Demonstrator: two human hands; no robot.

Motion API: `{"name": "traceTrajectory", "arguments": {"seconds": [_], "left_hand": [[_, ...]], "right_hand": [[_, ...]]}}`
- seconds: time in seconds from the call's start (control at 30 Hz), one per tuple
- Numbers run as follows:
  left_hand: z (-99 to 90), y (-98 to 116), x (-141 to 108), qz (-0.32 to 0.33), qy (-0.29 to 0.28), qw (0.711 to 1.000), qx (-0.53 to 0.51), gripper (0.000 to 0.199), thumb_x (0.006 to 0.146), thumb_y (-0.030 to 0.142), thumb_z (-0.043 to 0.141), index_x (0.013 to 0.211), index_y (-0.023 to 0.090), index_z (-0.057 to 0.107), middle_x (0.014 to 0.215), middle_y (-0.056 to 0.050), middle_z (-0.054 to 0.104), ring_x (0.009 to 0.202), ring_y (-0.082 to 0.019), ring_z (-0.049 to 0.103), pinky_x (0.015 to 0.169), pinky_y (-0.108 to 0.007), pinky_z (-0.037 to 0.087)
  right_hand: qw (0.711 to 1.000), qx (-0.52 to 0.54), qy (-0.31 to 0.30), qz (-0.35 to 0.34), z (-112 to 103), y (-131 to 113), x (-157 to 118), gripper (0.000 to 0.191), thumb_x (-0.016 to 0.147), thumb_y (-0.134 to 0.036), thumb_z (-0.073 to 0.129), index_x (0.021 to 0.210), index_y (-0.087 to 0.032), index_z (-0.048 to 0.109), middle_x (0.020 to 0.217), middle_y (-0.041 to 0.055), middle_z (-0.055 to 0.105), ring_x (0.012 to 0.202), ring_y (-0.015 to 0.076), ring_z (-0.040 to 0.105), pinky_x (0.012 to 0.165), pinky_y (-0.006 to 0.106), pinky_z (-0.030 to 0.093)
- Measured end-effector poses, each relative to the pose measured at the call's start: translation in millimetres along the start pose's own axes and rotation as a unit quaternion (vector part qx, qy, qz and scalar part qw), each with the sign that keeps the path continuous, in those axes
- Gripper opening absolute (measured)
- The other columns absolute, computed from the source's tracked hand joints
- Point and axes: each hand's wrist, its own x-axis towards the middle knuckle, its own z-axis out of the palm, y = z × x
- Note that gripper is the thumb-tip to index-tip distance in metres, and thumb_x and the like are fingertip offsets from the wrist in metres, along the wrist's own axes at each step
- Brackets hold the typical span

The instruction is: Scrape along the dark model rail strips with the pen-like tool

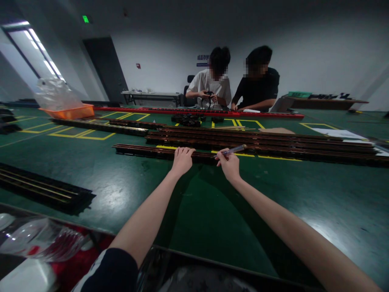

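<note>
A long dark rail strip (146, 151) with copper-coloured lines lies across the green table in front of me. My left hand (182, 160) rests on this strip, its fingers bent over the far edge and gripping it. Just to the right, my right hand (229, 165) pinches a slim screwdriver (234, 149) with a clear handle. Its handle slants up to the right, while the thin tip points down-left at the strip's right end. Whether the tip touches the strip I cannot tell.
Beyond the strip lies a bundle of similar rails (273, 144). An orange basket (69, 112) with plastic bags stands far left. More dark rails (42, 188) lie near left, above plastic bottles (39, 239). Two people sit across the table; one handles a small black object (209, 93).
</note>
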Motion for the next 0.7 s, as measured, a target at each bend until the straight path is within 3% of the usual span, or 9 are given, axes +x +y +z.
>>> {"name": "traceTrajectory", "arguments": {"seconds": [0.4,0.7], "left_hand": [[-2.5,1.0,0.4,0.0,-0.013,1.0,-0.005,0.047,0.083,0.009,0.033,0.125,0.021,0.052,0.122,-0.007,0.056,0.119,-0.023,0.044,0.109,-0.045,0.027],[-1.5,-1.1,0.8,0.003,-0.015,1.0,-0.022,0.047,0.083,0.009,0.032,0.124,0.021,0.052,0.122,-0.007,0.056,0.119,-0.024,0.044,0.108,-0.046,0.028]], "right_hand": [[0.999,0.013,0.041,0.012,-0.8,-1.1,-0.7,0.026,0.078,-0.042,0.054,0.075,-0.016,0.053,0.064,0.0015,0.059,0.045,0.0089,0.053,0.045,0.022,0.046],[0.999,0.018,0.018,0.018,-1.5,-2.1,-0.8,0.033,0.077,-0.049,0.054,0.076,-0.016,0.053,0.067,0.0023,0.06,0.047,0.0091,0.054,0.048,0.023,0.047]]}}
